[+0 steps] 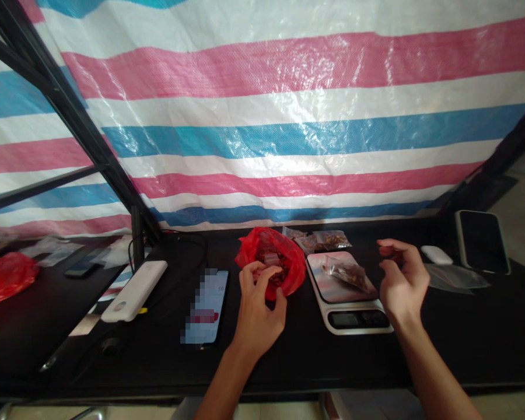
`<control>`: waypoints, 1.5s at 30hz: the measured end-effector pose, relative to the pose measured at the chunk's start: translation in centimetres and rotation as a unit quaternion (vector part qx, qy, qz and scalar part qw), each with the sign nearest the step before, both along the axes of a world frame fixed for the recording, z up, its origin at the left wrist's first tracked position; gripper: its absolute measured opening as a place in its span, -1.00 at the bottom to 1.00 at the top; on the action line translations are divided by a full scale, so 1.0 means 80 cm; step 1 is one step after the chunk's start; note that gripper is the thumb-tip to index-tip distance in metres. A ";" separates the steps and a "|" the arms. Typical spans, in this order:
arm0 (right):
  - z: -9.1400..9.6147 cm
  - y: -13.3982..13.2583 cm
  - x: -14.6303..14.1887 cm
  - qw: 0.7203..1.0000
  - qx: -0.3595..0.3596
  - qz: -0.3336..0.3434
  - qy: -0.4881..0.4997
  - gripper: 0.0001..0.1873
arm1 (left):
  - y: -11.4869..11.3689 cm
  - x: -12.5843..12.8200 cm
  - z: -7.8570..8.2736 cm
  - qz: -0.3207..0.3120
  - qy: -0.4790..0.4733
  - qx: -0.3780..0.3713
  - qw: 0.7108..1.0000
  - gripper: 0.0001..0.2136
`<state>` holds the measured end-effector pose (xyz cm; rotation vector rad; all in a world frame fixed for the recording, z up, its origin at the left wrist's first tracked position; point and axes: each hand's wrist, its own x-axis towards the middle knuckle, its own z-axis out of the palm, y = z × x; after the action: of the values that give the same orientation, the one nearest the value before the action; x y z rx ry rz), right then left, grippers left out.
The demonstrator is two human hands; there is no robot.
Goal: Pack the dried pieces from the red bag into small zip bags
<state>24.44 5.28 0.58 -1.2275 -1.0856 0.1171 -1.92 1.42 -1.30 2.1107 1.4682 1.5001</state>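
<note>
A striped tarp (289, 116) is hanging behind the black tabletop (464, 338). Near the front edge's middle, a white scale (321, 286) is carrying a small clear bag (347, 273) of brown pieces. Just left of it, a red bag (291, 262) of the same pieces is lying open.

The work in hand looks like portioning. The left hand (258, 309) is curling its fingers into the red bag's mouth and touching the plastic, but I cannot tell whether it is pinching any pieces. The right hand (402, 280) is hovering over the scale's right edge, half open and loosely curled, with nothing showing in it. Topping up the clear bag would, I judge, call for a small, tight pinch carried across to the scale.
</note>
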 end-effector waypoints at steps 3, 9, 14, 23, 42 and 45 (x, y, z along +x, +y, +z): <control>0.000 0.001 -0.001 1.000 0.007 0.008 0.023 -0.65 | 0.004 -0.006 0.002 -0.009 -0.007 0.010 1.000 -0.68; -0.001 -0.001 0.000 0.999 -0.011 0.019 0.031 -0.67 | 0.008 -0.010 0.003 -0.037 -0.057 -0.007 0.998 -0.78; -0.006 0.002 0.009 0.997 -0.040 0.067 -0.014 -0.66 | 0.006 -0.010 0.006 -0.051 -0.058 -0.011 0.997 -0.76; -0.009 0.001 0.014 0.907 -0.187 0.189 -0.326 -0.62 | 0.006 -0.012 0.008 -0.046 -0.067 -0.019 0.997 -0.75; 0.012 0.002 -0.106 0.909 -0.108 0.256 -0.310 -0.52 | -0.004 -0.016 0.008 -0.144 0.060 -0.099 0.983 -0.73; 0.001 0.008 -0.113 0.900 -0.145 0.262 -0.317 -0.44 | -0.005 -0.018 0.008 -0.148 0.060 -0.100 0.982 -0.73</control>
<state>15.37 5.92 0.66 -1.2360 -2.0219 0.3135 -3.34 0.98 -0.64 2.2084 1.2129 1.0913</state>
